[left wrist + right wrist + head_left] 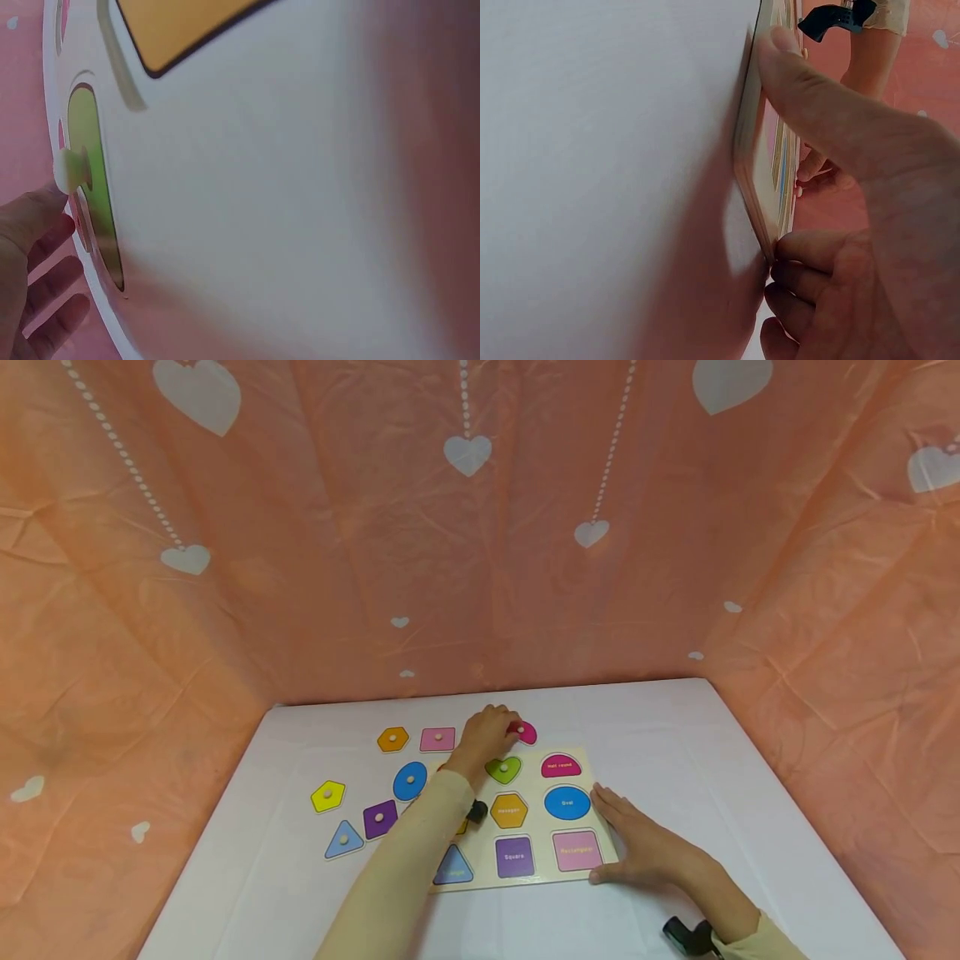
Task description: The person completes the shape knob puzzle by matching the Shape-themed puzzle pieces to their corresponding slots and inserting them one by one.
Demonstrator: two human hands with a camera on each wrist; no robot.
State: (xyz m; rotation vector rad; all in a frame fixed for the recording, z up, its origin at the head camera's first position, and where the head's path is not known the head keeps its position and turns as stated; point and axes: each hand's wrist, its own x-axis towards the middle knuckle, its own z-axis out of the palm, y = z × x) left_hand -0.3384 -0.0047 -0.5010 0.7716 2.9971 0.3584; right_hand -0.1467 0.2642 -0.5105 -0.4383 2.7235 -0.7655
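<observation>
My left hand (489,735) reaches over the far edge of the puzzle board (480,878), its fingertips pinching a magenta half-round puzzle piece (528,733). In the left wrist view the green heart piece (94,202), with its pale knob, partly hides that magenta piece. The heart (504,769) lies on the board just below this hand. My right hand (648,843) holds the board's near right corner, thumb at the near edge and fingers along the right side. Printed shapes show on the board, among them the half round (561,766) and oval (567,803). My left forearm covers the board's left part.
Loose knobbed pieces lie left of and beyond the board: an orange hexagon (393,740), a pink rectangle (437,740), a blue oval (410,781), a yellow pentagon (327,796), a purple square (380,818) and a blue triangle (344,840). Peach cloth (480,568) hangs around the white table (720,760).
</observation>
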